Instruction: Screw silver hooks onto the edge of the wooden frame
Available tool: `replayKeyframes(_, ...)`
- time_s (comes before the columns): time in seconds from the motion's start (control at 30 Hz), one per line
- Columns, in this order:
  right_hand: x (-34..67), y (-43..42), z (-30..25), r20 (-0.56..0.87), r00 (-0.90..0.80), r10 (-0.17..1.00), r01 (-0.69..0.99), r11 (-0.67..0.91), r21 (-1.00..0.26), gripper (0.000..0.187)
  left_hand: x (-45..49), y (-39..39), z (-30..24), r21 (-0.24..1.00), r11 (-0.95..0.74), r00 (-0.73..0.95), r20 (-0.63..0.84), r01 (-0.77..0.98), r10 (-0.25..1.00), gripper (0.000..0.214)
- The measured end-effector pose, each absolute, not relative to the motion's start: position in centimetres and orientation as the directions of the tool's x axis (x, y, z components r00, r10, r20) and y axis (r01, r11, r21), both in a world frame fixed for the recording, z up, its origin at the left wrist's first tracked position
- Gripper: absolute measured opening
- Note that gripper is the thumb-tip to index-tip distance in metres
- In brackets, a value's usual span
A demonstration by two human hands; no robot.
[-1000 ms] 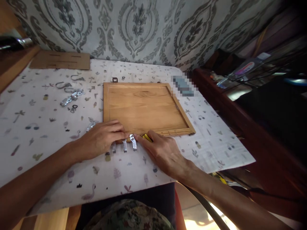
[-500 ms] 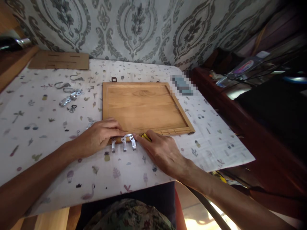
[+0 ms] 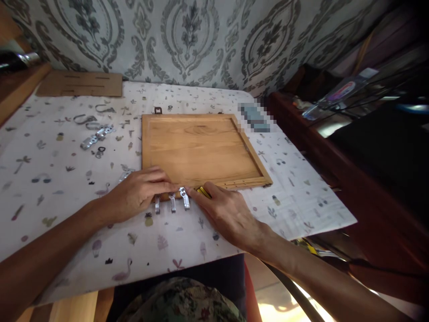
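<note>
A framed wooden panel (image 3: 201,147) lies flat on the cloth-covered table. Along its near edge sits a metal strip with several silver clip-like arms (image 3: 184,199) pointing towards me. My left hand (image 3: 139,192) is closed at this metal strip, its fingertips pressed on it and covering part of it. Just right of the strip, my right hand (image 3: 229,210) is closed around a yellow-and-black tool (image 3: 203,192). Most of that tool is hidden by the fingers, so its kind cannot be made out. The right fingertips are close against the rightmost silver arm.
Loose metal brackets (image 3: 97,137) and small fittings lie on the patterned cloth (image 3: 73,192) to the left. A cardboard piece (image 3: 80,84) rests at the back left. Beyond the panel's right corner is a blurred-out flat object (image 3: 255,117). A clear bottle (image 3: 340,94) lies farther right.
My left fingertips have slid slightly right over the metal strip, hiding more of its top. The right hand stays almost still. The view has shifted slightly.
</note>
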State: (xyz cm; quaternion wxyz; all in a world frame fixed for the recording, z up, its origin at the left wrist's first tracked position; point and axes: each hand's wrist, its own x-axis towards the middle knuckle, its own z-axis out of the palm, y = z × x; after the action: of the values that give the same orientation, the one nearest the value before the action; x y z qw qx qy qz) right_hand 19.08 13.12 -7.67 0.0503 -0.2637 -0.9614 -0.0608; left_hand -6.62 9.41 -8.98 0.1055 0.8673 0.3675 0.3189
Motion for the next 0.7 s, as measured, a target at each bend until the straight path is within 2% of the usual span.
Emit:
replayKeyframes(0.17, 19.1, 13.2, -7.7, 0.164, -0.86, 0.483, 0.498, 0.864, 0.072, 0.045, -6.4, 9.3, -8.7, 0.389, -0.712, 0.541, 0.466, 0.584, 0.7, 0.029)
replayKeyframes(0.3, 19.0, 13.1, -7.7, 0.165, -0.857, 0.488, 0.502, 0.862, 0.062, 0.047, -6.2, 9.2, -8.1, 0.285, -0.732, 0.589, 0.448, 0.619, 0.673, 0.03)
replayKeyframes(0.43, 19.1, 13.3, -7.1, 0.146, -0.854, 0.5, 0.506, 0.862, 0.01, 0.038, -6.1, 9.1, -7.8, 0.251, -0.735, 0.609, 0.428, 0.63, 0.668, 0.028)
replayKeyframes(0.5, 19.3, 13.9, -6.3, 0.162, -0.835, 0.526, 0.52, 0.85, -0.083, 0.032, -6.1, 9.1, -7.8, 0.25, -0.738, 0.607, 0.437, 0.627, 0.664, 0.026)
replayKeyframes(0.57, 19.7, 14.6, -5.2, 0.25, -0.776, 0.58, 0.535, 0.814, -0.227, 0.032, -6.1, 9.1, -7.9, 0.24, -0.744, 0.609, 0.447, 0.624, 0.655, 0.027)
replayKeyframes(0.7, 20.3, 15.9, -3.2, 0.479, -0.521, 0.707, 0.474, 0.706, -0.527, 0.032, -6.3, 9.1, -8.0, 0.248, -0.739, 0.614, 0.427, 0.626, 0.664, 0.027)
